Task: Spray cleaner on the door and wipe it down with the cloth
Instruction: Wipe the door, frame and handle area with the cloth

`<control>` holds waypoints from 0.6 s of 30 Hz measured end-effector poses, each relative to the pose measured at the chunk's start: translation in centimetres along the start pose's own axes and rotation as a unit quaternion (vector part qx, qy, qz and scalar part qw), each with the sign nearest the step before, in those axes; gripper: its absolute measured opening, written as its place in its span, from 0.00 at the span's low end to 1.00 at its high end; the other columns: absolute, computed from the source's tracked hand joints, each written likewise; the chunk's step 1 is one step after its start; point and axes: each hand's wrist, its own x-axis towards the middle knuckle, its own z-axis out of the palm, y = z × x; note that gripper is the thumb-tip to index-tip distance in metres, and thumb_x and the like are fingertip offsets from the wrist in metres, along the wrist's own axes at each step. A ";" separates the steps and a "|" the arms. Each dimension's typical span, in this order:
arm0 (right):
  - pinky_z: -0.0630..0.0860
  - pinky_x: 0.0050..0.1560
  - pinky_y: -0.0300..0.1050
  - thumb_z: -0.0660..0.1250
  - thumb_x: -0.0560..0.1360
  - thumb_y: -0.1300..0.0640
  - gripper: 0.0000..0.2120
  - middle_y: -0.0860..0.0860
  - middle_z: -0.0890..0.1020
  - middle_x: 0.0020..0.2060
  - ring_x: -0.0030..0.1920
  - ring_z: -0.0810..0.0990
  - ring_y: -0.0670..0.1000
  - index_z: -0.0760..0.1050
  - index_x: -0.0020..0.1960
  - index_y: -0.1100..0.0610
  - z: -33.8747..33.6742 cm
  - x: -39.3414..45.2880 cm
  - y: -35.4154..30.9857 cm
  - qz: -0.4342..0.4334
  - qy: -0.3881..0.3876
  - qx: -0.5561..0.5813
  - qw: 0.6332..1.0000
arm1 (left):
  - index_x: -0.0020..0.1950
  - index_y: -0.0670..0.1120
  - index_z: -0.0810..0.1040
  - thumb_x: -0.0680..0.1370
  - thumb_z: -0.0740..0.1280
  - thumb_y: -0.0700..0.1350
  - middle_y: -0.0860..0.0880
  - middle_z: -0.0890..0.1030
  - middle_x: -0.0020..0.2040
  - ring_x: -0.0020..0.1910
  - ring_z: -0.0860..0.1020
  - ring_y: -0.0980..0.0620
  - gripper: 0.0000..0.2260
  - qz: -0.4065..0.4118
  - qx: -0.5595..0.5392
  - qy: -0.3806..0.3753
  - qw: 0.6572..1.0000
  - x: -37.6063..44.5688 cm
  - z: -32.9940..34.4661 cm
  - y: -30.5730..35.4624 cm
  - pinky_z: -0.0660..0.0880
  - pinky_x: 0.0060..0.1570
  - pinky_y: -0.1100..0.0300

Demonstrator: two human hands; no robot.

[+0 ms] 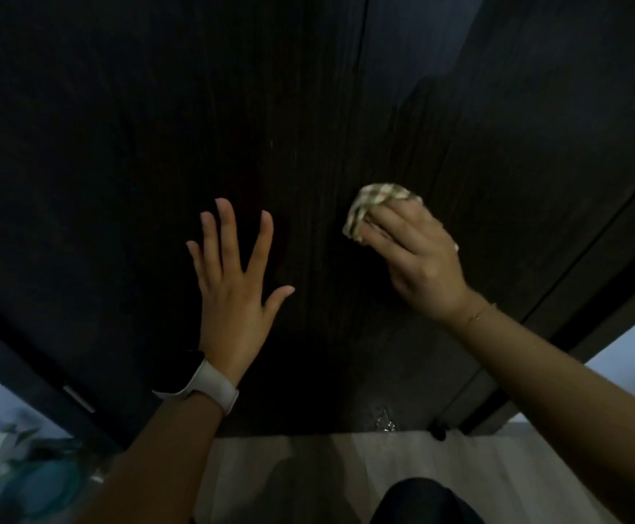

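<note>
Bare forearms — a white watch band (210, 387) (left wrist), thin gold bracelet (476, 315) on the right.

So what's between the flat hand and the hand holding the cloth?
Nothing but bare dark door. In the head view, the left hand and the right hand gripping the cloth have only wood between them.

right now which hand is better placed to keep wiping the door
Right. The right hand already grips the bunched cloth against the dark door. The left hand holds nothing, its fingers spread flat on the panel.
</note>
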 end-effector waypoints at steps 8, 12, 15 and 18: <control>0.67 0.65 0.37 0.40 0.85 0.50 0.30 0.48 0.83 0.57 0.58 0.81 0.48 0.82 0.57 0.53 4.5 -13.0 -4.2 0.019 -0.344 0.114 0.932 | 0.79 0.54 0.40 0.72 0.73 0.56 0.40 0.37 0.77 0.74 0.30 0.46 0.49 0.004 -0.003 0.003 1.000 0.2 0.1 0.0 0.37 0.72 0.39; 0.54 0.75 0.40 0.47 0.85 0.52 0.19 0.51 0.72 0.69 0.73 0.65 0.49 0.70 0.70 0.56 2.0 -13.0 0.0 -0.022 -0.332 0.097 0.938 | 0.79 0.52 0.41 0.72 0.73 0.55 0.39 0.37 0.77 0.74 0.31 0.45 0.49 0.000 0.002 0.009 1.000 0.3 0.1 0.3 0.36 0.71 0.39; 0.56 0.74 0.46 0.47 0.85 0.58 0.18 0.52 0.68 0.69 0.74 0.62 0.51 0.63 0.73 0.56 -1.8 -11.4 3.9 -0.063 -0.234 0.066 0.968 | 0.79 0.52 0.41 0.72 0.74 0.54 0.39 0.37 0.77 0.74 0.32 0.44 0.49 -0.007 0.011 0.009 1.000 0.2 0.1 0.7 0.38 0.71 0.38; 0.57 0.74 0.50 0.47 0.85 0.58 0.17 0.54 0.69 0.68 0.71 0.66 0.56 0.65 0.71 0.57 -2.7 -12.4 4.8 -0.019 -0.214 0.052 0.975 | 0.79 0.52 0.42 0.72 0.74 0.53 0.40 0.37 0.77 0.74 0.31 0.45 0.48 -0.008 -0.005 0.012 1.000 0.1 0.1 0.9 0.37 0.72 0.39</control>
